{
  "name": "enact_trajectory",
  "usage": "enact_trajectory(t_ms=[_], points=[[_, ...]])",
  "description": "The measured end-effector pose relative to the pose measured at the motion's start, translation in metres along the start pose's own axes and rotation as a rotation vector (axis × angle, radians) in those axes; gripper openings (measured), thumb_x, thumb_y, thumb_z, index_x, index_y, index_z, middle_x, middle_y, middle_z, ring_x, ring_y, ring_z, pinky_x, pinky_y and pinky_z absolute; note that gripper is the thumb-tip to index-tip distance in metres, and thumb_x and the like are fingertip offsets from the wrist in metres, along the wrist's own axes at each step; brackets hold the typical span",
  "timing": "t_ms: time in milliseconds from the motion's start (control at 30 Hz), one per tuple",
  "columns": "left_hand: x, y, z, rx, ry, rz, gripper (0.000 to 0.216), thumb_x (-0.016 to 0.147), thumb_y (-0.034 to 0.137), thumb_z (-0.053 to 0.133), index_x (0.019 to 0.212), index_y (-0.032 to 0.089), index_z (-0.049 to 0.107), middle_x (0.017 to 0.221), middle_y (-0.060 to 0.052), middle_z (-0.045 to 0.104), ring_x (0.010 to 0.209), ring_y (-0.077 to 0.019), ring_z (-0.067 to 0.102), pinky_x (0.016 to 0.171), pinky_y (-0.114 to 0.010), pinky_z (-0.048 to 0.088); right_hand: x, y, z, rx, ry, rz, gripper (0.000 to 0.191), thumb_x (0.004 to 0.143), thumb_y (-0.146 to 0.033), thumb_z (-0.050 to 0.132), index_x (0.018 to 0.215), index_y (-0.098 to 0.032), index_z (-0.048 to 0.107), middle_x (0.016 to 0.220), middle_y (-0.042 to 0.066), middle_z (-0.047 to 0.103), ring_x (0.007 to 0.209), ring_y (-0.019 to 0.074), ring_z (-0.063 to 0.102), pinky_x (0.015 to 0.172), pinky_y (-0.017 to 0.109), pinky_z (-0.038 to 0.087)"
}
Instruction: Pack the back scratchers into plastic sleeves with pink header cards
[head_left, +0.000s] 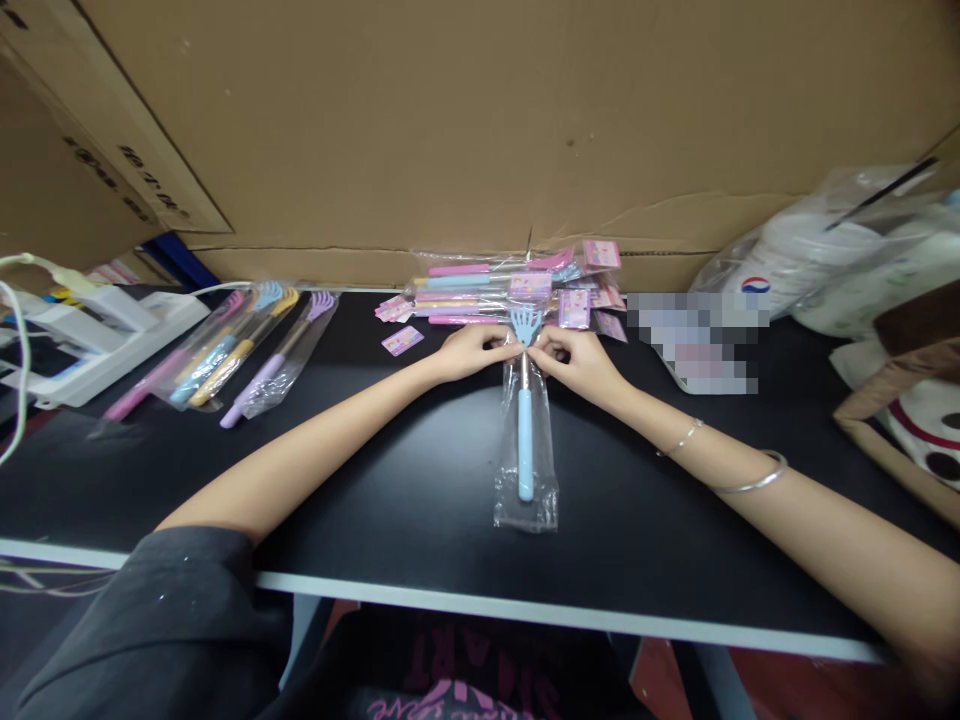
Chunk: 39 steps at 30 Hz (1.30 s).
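A light blue back scratcher (526, 430) with a hand-shaped head lies in a clear plastic bag (506, 490), its handle toward me. My left hand (476, 352) pinches the bag at the left, just under the scratcher's head. From the right, my right hand (576, 360) pinches the same spot, fingertips close to the left ones. Behind my hands lies a pile of bagged back scratchers (457, 285) with pink printed cards (574, 308). A loose card (403, 341) rests left of the pile, near my left wrist.
More bagged back scratchers (225, 360) in pink, blue, yellow and purple lie at the left, beside a white power strip (112, 345). A bagged drink cup (787, 260) and a brown-and-white bag (926, 390) stand at the right. Cardboard (480, 120) walls the black table's back.
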<state>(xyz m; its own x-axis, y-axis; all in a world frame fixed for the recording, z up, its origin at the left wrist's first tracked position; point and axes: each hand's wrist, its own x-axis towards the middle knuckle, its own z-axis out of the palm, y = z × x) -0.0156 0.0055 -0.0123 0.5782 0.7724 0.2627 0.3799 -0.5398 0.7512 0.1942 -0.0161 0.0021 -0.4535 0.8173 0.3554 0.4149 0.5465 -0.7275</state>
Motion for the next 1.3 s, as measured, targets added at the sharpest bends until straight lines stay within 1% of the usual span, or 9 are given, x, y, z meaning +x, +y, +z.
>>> enact_trajectory(t_ms=[200, 367, 633, 767, 867, 967, 1100, 1200, 1300], points=[[-0.002, 0.005, 0.001, 0.061, 0.043, -0.006, 0.043, 0.089, 0.055, 0.051, 0.078, 0.016, 0.064, 0.079, -0.001, 0.065, 0.076, -0.0156, 0.057, 0.075, -0.027, 0.041, 0.0, 0.0, -0.001, -0.018, -0.013, -0.034, 0.022, 0.085, -0.037, 0.056, 0.07, -0.02, 0.053, 0.056, -0.002, 0.056, 0.052, 0.0115, 0.048, 0.054, 0.026, 0.037], [-0.005, 0.015, 0.0, 0.192, 0.11, -0.074, 0.043, 0.09, 0.055, 0.05, 0.078, 0.017, 0.067, 0.076, 0.0, 0.068, 0.073, -0.015, 0.059, 0.066, -0.025, 0.035, 0.0, 0.001, -0.001, 0.006, -0.046, -0.046, 0.022, 0.086, -0.037, 0.055, 0.072, -0.019, 0.053, 0.057, -0.002, 0.057, 0.051, 0.0107, 0.05, 0.054, 0.024, 0.039], [-0.007, 0.022, 0.001, 0.304, 0.119, -0.077, 0.041, 0.093, 0.05, 0.048, 0.076, 0.018, 0.068, 0.072, 0.001, 0.069, 0.068, -0.0136, 0.059, 0.062, -0.024, 0.031, 0.0, 0.002, -0.001, -0.039, -0.049, -0.061, 0.025, 0.088, -0.038, 0.053, 0.071, -0.02, 0.052, 0.057, -0.001, 0.057, 0.052, 0.0113, 0.05, 0.054, 0.025, 0.039], [-0.007, 0.022, 0.001, 0.312, 0.12, -0.078, 0.041, 0.093, 0.049, 0.048, 0.075, 0.018, 0.067, 0.072, 0.001, 0.069, 0.068, -0.0134, 0.059, 0.062, -0.024, 0.032, 0.0, 0.003, -0.001, -0.037, -0.049, -0.039, 0.026, 0.088, -0.04, 0.054, 0.072, -0.02, 0.052, 0.056, -0.002, 0.057, 0.051, 0.0114, 0.051, 0.055, 0.026, 0.039], [-0.005, 0.019, 0.001, 0.235, 0.12, -0.074, 0.039, 0.093, 0.049, 0.048, 0.078, 0.018, 0.066, 0.073, 0.0, 0.069, 0.071, -0.0146, 0.061, 0.065, -0.024, 0.035, 0.0, 0.001, -0.001, 0.03, -0.041, -0.007, 0.026, 0.087, -0.042, 0.055, 0.074, -0.02, 0.052, 0.057, -0.002, 0.057, 0.053, 0.0118, 0.054, 0.056, 0.026, 0.041], [-0.003, 0.013, 0.002, 0.063, 0.15, -0.037, 0.037, 0.092, 0.049, 0.049, 0.081, 0.017, 0.065, 0.073, -0.001, 0.068, 0.071, -0.0149, 0.061, 0.068, -0.025, 0.04, 0.0, -0.002, -0.001, 0.102, -0.049, 0.002, 0.025, 0.088, -0.043, 0.054, 0.077, -0.02, 0.05, 0.058, -0.003, 0.056, 0.054, 0.0117, 0.054, 0.058, 0.026, 0.042], [0.0, 0.007, 0.001, -0.157, 0.269, 0.004, 0.038, 0.09, 0.051, 0.052, 0.077, 0.016, 0.059, 0.067, -0.001, 0.063, 0.065, -0.0136, 0.058, 0.067, -0.026, 0.045, 0.0, -0.003, -0.002, 0.128, -0.121, -0.033, 0.027, 0.089, -0.046, 0.053, 0.081, -0.02, 0.051, 0.06, -0.003, 0.056, 0.056, 0.0113, 0.054, 0.059, 0.026, 0.041], [0.002, 0.007, 0.001, -0.241, 0.362, -0.013, 0.036, 0.089, 0.05, 0.056, 0.075, 0.017, 0.056, 0.063, 0.0, 0.059, 0.061, -0.0129, 0.057, 0.063, -0.025, 0.046, -0.001, -0.001, -0.001, 0.13, -0.175, -0.042, 0.028, 0.089, -0.047, 0.055, 0.092, -0.02, 0.051, 0.062, -0.003, 0.058, 0.059, 0.0126, 0.056, 0.061, 0.027, 0.042], [0.003, 0.008, 0.0, -0.296, 0.441, -0.048, 0.031, 0.09, 0.044, 0.059, 0.075, 0.017, 0.055, 0.061, 0.002, 0.056, 0.058, -0.0125, 0.057, 0.059, -0.024, 0.045, -0.002, 0.001, -0.001, 0.125, -0.221, -0.035, 0.033, 0.087, -0.048, 0.057, 0.103, -0.02, 0.048, 0.067, -0.004, 0.058, 0.063, 0.0134, 0.055, 0.064, 0.028, 0.042]])
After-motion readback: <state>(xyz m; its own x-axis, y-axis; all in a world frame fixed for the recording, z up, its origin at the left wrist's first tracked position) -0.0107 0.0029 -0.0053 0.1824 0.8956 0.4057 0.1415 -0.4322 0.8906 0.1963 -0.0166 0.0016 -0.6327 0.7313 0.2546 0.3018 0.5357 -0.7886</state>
